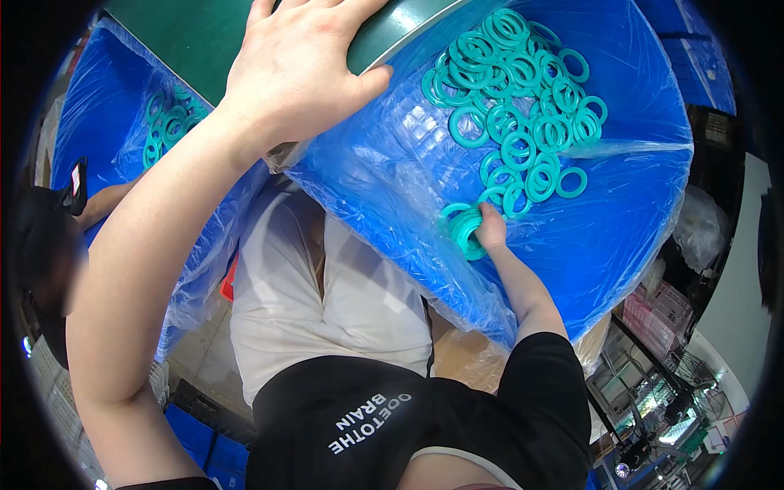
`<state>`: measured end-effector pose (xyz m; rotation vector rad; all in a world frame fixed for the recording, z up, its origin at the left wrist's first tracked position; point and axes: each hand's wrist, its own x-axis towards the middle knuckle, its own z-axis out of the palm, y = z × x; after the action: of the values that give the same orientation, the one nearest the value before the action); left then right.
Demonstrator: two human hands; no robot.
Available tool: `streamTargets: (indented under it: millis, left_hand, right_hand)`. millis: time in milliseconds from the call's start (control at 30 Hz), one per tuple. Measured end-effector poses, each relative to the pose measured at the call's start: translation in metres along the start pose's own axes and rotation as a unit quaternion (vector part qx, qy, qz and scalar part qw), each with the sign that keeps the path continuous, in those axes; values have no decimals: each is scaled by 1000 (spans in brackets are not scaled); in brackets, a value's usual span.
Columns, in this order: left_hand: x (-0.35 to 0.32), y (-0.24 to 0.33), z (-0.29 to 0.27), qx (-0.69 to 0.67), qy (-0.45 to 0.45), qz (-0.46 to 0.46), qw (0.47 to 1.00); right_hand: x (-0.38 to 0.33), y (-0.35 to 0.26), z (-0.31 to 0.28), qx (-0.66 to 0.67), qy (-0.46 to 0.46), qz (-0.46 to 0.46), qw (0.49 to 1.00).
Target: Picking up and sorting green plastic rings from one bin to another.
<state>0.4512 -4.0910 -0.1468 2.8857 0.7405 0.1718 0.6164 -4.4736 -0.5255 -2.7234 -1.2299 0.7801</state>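
My left hand (306, 69) lies spread on the dark green tabletop (184, 41), its thumb out past the edge and its fingertips cut off by the upper border. Down inside a blue bin (633, 245) lined with clear plastic, my right hand (491, 228) is closed on a small stack of teal rings (465, 234); some of its fingers are hidden. Beyond that hand, a heap of loose teal rings (523, 135) covers the far part of the bin floor, overlapping at many angles.
At the left stands a second lined blue bin (98, 90) with more teal rings (167, 126) in it. Another person's arm (106, 200) reaches toward it. Loose clear plastic (384, 253) hangs over the near bin's rim by my legs. A fan (704, 392) stands at lower right.
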Motion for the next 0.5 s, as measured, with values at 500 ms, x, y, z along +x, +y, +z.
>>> streamTargets:
  millis: [500]
  left_hand:
    - [-4, 0, 0, -30, 40, 24, 998]
  right_hand:
    - [5, 15, -90, 109, -82, 4, 991]
